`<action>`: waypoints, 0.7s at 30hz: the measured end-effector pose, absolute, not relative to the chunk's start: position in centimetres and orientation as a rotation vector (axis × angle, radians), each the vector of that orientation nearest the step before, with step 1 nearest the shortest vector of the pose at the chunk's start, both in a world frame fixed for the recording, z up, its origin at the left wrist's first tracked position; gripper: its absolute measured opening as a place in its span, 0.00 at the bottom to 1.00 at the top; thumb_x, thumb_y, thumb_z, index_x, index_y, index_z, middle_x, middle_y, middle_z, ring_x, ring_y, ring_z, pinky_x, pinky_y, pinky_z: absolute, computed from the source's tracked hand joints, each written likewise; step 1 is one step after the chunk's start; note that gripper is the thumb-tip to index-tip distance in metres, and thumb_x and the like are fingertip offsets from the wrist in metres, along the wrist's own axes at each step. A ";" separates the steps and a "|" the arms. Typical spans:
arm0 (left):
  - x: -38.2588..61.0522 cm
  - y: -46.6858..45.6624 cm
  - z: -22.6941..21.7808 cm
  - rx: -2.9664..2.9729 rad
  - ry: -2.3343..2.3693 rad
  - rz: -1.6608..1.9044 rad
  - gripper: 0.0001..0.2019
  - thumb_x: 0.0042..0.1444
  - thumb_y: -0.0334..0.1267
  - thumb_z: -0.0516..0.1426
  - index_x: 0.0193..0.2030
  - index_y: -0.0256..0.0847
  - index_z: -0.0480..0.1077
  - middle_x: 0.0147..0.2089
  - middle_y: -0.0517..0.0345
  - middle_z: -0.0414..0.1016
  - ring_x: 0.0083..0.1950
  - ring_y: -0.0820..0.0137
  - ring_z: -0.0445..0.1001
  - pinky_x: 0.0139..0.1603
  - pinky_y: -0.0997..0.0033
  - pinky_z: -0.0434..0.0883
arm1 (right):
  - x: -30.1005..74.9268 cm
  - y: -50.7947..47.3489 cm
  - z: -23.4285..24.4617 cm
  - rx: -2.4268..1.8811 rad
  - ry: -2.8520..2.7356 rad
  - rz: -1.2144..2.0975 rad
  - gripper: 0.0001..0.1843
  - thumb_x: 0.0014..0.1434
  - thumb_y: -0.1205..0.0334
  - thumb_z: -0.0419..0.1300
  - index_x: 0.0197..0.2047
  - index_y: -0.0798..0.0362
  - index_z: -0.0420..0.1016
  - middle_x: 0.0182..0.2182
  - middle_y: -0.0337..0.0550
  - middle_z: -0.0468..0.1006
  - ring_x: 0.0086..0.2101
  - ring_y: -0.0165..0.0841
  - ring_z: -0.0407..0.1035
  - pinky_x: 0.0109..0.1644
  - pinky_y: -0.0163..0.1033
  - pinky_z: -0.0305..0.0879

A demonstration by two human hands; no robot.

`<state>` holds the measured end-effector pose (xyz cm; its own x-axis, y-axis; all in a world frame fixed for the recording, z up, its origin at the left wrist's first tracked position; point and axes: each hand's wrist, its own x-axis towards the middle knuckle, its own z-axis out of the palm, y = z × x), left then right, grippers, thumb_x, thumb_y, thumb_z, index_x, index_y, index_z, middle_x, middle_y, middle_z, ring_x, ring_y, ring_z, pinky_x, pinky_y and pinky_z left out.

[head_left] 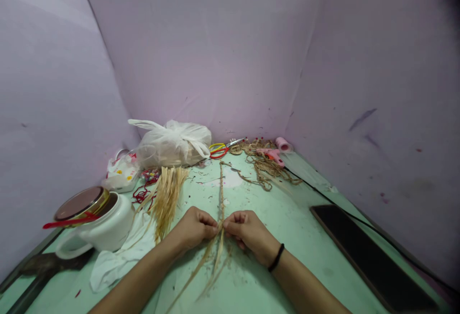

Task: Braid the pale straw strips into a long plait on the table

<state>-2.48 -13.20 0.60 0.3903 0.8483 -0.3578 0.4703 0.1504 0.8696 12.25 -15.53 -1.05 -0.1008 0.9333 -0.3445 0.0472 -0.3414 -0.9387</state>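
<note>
A thin straw-coloured braid (222,192) runs away from me along the middle of the table, its far end by a bit of brown twine. My left hand (197,228) pinches fibre strands at the braid's near end. From the other side my right hand (247,232), with a black band at the wrist, pinches strands at the same spot. Loose fibre strands (215,266) fan out below both hands toward me. Left of my left hand lies a bundle of dry straw-like fibre (167,199).
At left stand a white mug (115,228) with a lid and red stick, a hammer (46,266) and white cloth (120,256). Behind are a plastic bag (176,144), scissors (221,150), twine (266,165) and a pink glue gun (275,155). A dark flat slab (366,252) lies right.
</note>
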 end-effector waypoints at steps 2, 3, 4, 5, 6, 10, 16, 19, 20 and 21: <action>-2.8 -12.9 0.8 1.499 1.279 0.449 0.07 0.35 0.38 0.54 0.18 0.34 0.67 0.12 0.67 0.52 0.16 0.81 0.47 0.19 0.76 0.44 | 12.3 -15.5 -1.1 -1.425 -1.126 1.541 0.04 0.42 0.66 0.55 0.20 0.57 0.65 0.11 0.31 0.62 0.09 0.19 0.49 0.12 0.29 0.40; -3.1 -12.7 1.1 1.505 1.309 0.460 0.08 0.36 0.38 0.54 0.19 0.34 0.68 0.12 0.67 0.53 0.15 0.80 0.48 0.19 0.76 0.46 | 12.3 -15.5 -1.1 -1.421 -1.126 1.543 0.04 0.42 0.66 0.55 0.20 0.57 0.65 0.11 0.31 0.62 0.09 0.19 0.49 0.12 0.29 0.40; -3.4 -12.4 1.4 1.523 1.345 0.468 0.08 0.36 0.38 0.54 0.20 0.34 0.68 0.12 0.66 0.54 0.15 0.79 0.50 0.19 0.76 0.48 | 12.3 -15.5 -1.2 -1.416 -1.125 1.546 0.04 0.42 0.66 0.55 0.20 0.57 0.65 0.12 0.31 0.63 0.09 0.19 0.49 0.12 0.29 0.40; -3.8 -12.2 1.9 1.571 1.386 0.477 0.08 0.38 0.38 0.54 0.21 0.34 0.69 0.13 0.64 0.57 0.16 0.78 0.53 0.20 0.76 0.50 | 12.3 -15.5 -1.2 -1.415 -1.122 1.548 0.04 0.43 0.66 0.55 0.20 0.58 0.65 0.12 0.31 0.63 0.09 0.19 0.49 0.12 0.29 0.41; -4.2 -12.0 2.4 1.649 1.440 0.489 0.08 0.39 0.37 0.53 0.22 0.34 0.70 0.14 0.62 0.60 0.18 0.77 0.56 0.21 0.76 0.52 | 12.2 -15.4 -1.2 -1.414 -1.123 1.548 0.04 0.43 0.66 0.55 0.21 0.58 0.66 0.12 0.32 0.64 0.10 0.19 0.49 0.12 0.29 0.41; -4.8 -12.0 3.5 2.226 1.635 0.590 0.11 0.46 0.37 0.51 0.27 0.38 0.74 0.27 0.54 0.72 0.30 0.71 0.66 0.31 0.75 0.57 | 12.2 -15.4 -1.3 -1.418 -1.134 1.554 0.04 0.43 0.65 0.55 0.21 0.58 0.66 0.13 0.32 0.65 0.09 0.19 0.49 0.12 0.29 0.39; -3.0 -13.4 1.4 2.243 1.410 0.284 0.12 0.43 0.31 0.48 0.24 0.36 0.73 0.21 0.59 0.68 0.25 0.75 0.62 0.27 0.77 0.55 | 12.3 -15.5 -1.2 -1.405 -1.102 1.571 0.05 0.42 0.65 0.56 0.20 0.56 0.64 0.10 0.29 0.61 0.09 0.19 0.49 0.12 0.29 0.40; -2.6 -13.5 1.1 2.121 1.329 0.304 0.11 0.42 0.32 0.48 0.24 0.34 0.72 0.19 0.62 0.62 0.24 0.76 0.58 0.25 0.77 0.53 | 12.3 -15.4 -1.2 -1.422 -1.109 1.569 0.04 0.42 0.66 0.55 0.20 0.56 0.65 0.10 0.29 0.61 0.09 0.19 0.49 0.12 0.29 0.39; -2.6 -13.5 1.1 2.075 1.301 0.321 0.11 0.42 0.33 0.48 0.23 0.34 0.72 0.19 0.63 0.60 0.24 0.76 0.57 0.25 0.78 0.53 | 12.3 -15.4 -1.2 -1.421 -1.113 1.563 0.04 0.42 0.66 0.55 0.20 0.57 0.65 0.10 0.30 0.61 0.09 0.19 0.49 0.12 0.29 0.39; -2.7 -13.4 1.2 2.027 1.275 0.338 0.11 0.43 0.34 0.49 0.22 0.33 0.71 0.19 0.63 0.59 0.24 0.77 0.56 0.25 0.78 0.53 | 12.3 -15.4 -1.3 -1.418 -1.117 1.555 0.04 0.42 0.67 0.55 0.19 0.57 0.65 0.10 0.30 0.61 0.09 0.19 0.49 0.12 0.29 0.40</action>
<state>-2.68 -13.39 1.21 0.4794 0.8657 -0.1441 0.6811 -0.2635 0.6832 12.28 -15.41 -1.25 -0.1146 0.9306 -0.3476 0.0322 -0.3462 -0.9376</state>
